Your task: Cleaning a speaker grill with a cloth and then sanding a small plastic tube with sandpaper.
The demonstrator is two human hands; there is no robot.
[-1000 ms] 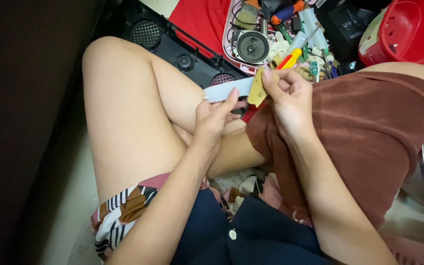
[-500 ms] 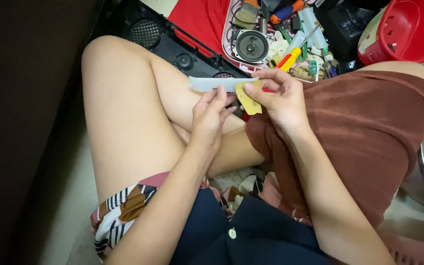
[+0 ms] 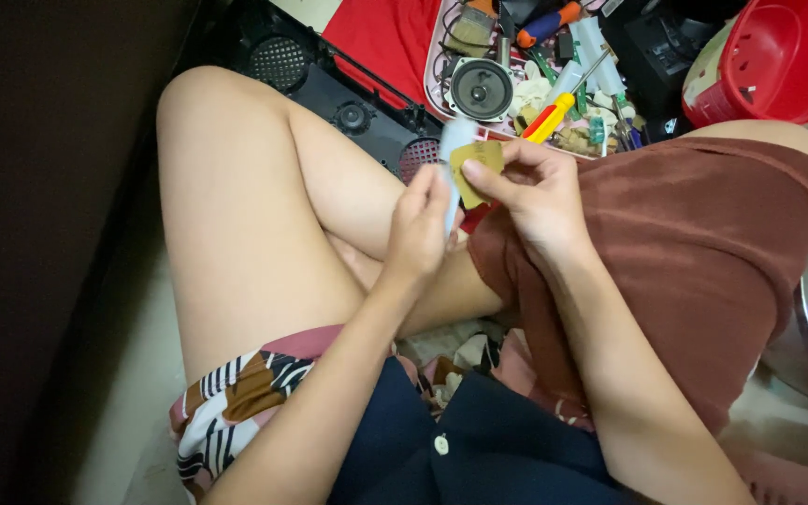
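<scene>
- The left hand (image 3: 420, 229) is pinching a pale flat strip (image 3: 454, 154), which is pointing up toward 12 o'clock.
- The right hand (image 3: 540, 192) is gripping a small tan card (image 3: 479, 168) between thumb and fingers, touching the strip at the hand's 9 o'clock.
- A round speaker (image 3: 481, 89) and a red-and-yellow screwdriver (image 3: 552, 116) are lying in a pink tray (image 3: 436, 56) at 12 o'clock.
- A red bowl (image 3: 778, 56) is sitting at 2 o'clock.

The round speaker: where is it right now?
In the head view the round speaker lies near the top centre, in the pink tray of tools, just above the hands and left of the yellow-handled screwdriver.
</scene>
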